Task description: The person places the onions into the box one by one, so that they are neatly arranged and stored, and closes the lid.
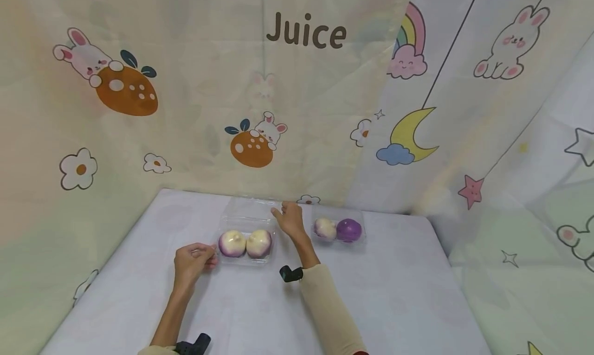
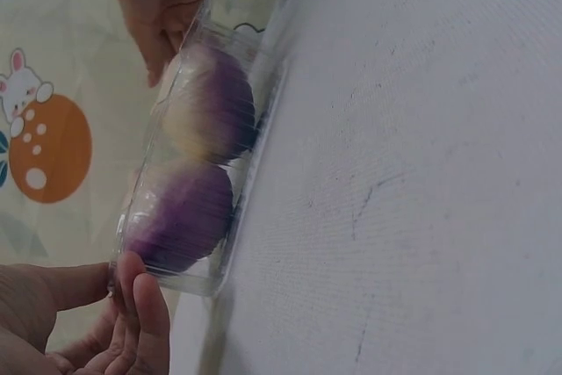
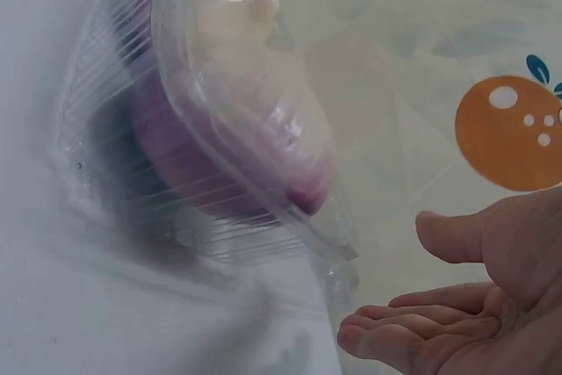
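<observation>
A clear plastic clamshell box (image 1: 248, 263) lies on the table with its lid (image 1: 250, 208) raised at the back. Two round, turnip-like vegetables, cream and purple, sit side by side in it: a left one (image 1: 232, 243) and a right one (image 1: 259, 243). My left hand (image 1: 192, 262) is at the box's left side; in the left wrist view its thumb and fingers pinch the rim. Near the lid's right edge is my right hand (image 1: 291, 220), its thumb spread from the extended fingers. The right wrist view shows nothing in its grasp.
To the right stands a second clear box (image 1: 320, 239) holding a cream-and-purple vegetable (image 1: 325, 229) and a fully purple one (image 1: 349, 230). A white cloth covers the table (image 1: 394, 293). Printed curtains (image 1: 195, 154) hang close behind its back edge and along the sides.
</observation>
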`<state>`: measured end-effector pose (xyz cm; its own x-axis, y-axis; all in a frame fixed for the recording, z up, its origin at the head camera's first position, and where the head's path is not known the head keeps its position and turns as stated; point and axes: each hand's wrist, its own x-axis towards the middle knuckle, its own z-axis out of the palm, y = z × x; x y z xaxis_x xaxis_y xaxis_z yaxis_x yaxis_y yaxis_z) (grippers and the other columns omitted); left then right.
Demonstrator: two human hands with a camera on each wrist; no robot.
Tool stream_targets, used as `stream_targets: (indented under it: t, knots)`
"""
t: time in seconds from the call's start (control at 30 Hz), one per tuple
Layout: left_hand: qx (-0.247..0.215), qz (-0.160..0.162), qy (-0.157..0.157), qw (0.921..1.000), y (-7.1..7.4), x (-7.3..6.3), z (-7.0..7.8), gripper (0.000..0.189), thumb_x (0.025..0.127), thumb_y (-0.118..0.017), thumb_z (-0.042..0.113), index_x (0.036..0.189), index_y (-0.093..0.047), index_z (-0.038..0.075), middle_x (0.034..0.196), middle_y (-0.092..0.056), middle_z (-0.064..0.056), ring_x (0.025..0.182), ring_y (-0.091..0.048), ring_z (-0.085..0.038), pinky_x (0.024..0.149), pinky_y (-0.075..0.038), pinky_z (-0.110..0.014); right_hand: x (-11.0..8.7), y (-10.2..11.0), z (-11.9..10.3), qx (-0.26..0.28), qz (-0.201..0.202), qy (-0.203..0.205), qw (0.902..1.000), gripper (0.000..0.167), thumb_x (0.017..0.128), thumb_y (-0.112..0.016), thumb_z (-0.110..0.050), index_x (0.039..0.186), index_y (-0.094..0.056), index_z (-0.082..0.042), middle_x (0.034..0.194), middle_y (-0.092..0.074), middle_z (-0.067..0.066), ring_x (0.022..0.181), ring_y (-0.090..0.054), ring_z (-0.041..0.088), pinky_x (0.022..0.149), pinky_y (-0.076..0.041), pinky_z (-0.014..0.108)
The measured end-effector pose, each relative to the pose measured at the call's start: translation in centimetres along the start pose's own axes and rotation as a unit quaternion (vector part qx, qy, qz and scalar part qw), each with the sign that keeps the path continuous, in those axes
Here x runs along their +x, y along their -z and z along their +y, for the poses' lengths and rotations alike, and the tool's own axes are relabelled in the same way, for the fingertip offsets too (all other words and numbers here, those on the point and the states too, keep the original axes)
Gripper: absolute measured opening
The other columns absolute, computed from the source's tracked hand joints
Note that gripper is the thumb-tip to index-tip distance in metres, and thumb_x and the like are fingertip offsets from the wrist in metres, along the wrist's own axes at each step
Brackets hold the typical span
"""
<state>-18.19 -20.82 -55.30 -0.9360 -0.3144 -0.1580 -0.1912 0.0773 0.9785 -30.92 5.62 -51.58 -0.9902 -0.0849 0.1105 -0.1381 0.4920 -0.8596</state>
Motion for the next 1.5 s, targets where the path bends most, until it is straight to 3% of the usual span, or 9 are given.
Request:
stream_targets:
  t: [0.2,0.4,0.47,0.57,0.67,0.93,1.13,1.23,1.5]
  knots:
    - [0.008,0.002,-0.012,0.9999,-0.3,0.0,0.0,0.024,0.103,-0.075,0.009,0.107,-0.072,-0.015,0.076,-0.081,-0.006,0.062,-0.075,-0.009,0.064,-0.070,-0.024,0.4,-0.2,1.1,0.045,0.009,-0.087,0.9951,0.049,0.105,-0.071,-0.022,0.133,-0.066,0.018,0.140,-0.069,0.032,0.137,-0.066,0.044,0.118,-0.058,0.054]
    - [0.001,0.004,-0.009,0.9999,-0.4,0.0,0.0,0.024,0.103,-0.075,0.008,0.107,-0.072,-0.016,0.075,-0.080,-0.006,0.061,-0.075,-0.009,0.064,-0.070,-0.023,0.7,-0.3,2.0,0.125,-0.007,-0.131,0.9835,0.041,0.106,-0.071,-0.023,0.129,-0.074,0.010,0.119,-0.079,0.021,0.102,-0.071,0.022,0.090,-0.064,0.030]
    - [0.002,0.008,-0.011,0.9999,-0.4,-0.1,0.1,0.024,0.103,-0.075,0.008,0.107,-0.072,-0.016,0.075,-0.080,-0.005,0.060,-0.075,-0.008,0.064,-0.069,-0.023,0.7,-0.3,2.2,0.155,-0.011,-0.136,0.9784,0.040,0.106,-0.070,-0.022,0.130,-0.074,0.010,0.116,-0.080,0.021,0.099,-0.074,0.020,0.088,-0.066,0.028]
    - [0.005,0.011,-0.016,0.9998,-0.4,-0.2,0.1,0.025,0.104,-0.075,0.009,0.107,-0.072,-0.016,0.074,-0.080,-0.004,0.061,-0.075,-0.008,0.064,-0.070,-0.023,0.7,-0.2,2.2,0.208,-0.014,-0.144,0.9675,0.042,0.108,-0.068,-0.020,0.134,-0.070,0.012,0.124,-0.079,0.025,0.112,-0.078,0.027,0.099,-0.069,0.033]
    - [0.005,0.012,-0.020,0.9997,-0.4,-0.2,0.0,0.025,0.103,-0.075,0.009,0.107,-0.072,-0.016,0.073,-0.080,-0.003,0.061,-0.075,-0.008,0.064,-0.070,-0.023,0.7,-0.1,2.1,0.248,-0.011,-0.145,0.9577,0.043,0.110,-0.066,-0.018,0.138,-0.066,0.015,0.132,-0.074,0.030,0.127,-0.074,0.036,0.108,-0.065,0.040]
    - [-0.005,0.013,-0.018,0.9997,-0.6,-0.3,0.0,0.023,0.103,-0.074,0.006,0.107,-0.071,-0.016,0.073,-0.079,-0.004,0.060,-0.075,-0.009,0.063,-0.070,-0.024,0.5,-0.4,2.0,0.276,0.026,-0.123,0.9530,0.039,0.110,-0.065,-0.017,0.139,-0.068,0.009,0.133,-0.074,0.029,0.125,-0.076,0.035,0.104,-0.067,0.036]
    - [-0.010,0.015,-0.021,0.9996,-0.7,-0.2,0.1,0.023,0.103,-0.073,0.006,0.106,-0.071,-0.017,0.072,-0.079,-0.003,0.059,-0.075,-0.008,0.063,-0.069,-0.024,0.3,-0.2,1.8,0.342,0.026,-0.084,0.9357,0.037,0.113,-0.059,-0.012,0.139,-0.064,0.013,0.141,-0.069,0.032,0.135,-0.068,0.042,0.112,-0.063,0.040]
    - [-0.009,0.017,-0.019,0.9996,-0.7,-0.2,0.1,0.023,0.104,-0.073,0.006,0.106,-0.071,-0.017,0.072,-0.079,-0.003,0.059,-0.074,-0.008,0.063,-0.069,-0.024,0.1,-0.1,1.6,0.357,0.025,-0.058,0.9321,0.035,0.114,-0.057,-0.012,0.137,-0.065,0.014,0.140,-0.069,0.032,0.136,-0.067,0.043,0.112,-0.062,0.040]
    - [-0.014,0.018,-0.014,0.9996,-0.8,0.0,-0.1,0.024,0.103,-0.074,0.006,0.108,-0.071,-0.017,0.073,-0.080,-0.006,0.059,-0.074,-0.008,0.063,-0.069,-0.023,-0.9,0.3,1.4,0.335,0.029,-0.005,0.9416,0.038,0.115,-0.058,-0.019,0.136,-0.069,0.011,0.136,-0.071,0.031,0.133,-0.070,0.042,0.112,-0.062,0.040]
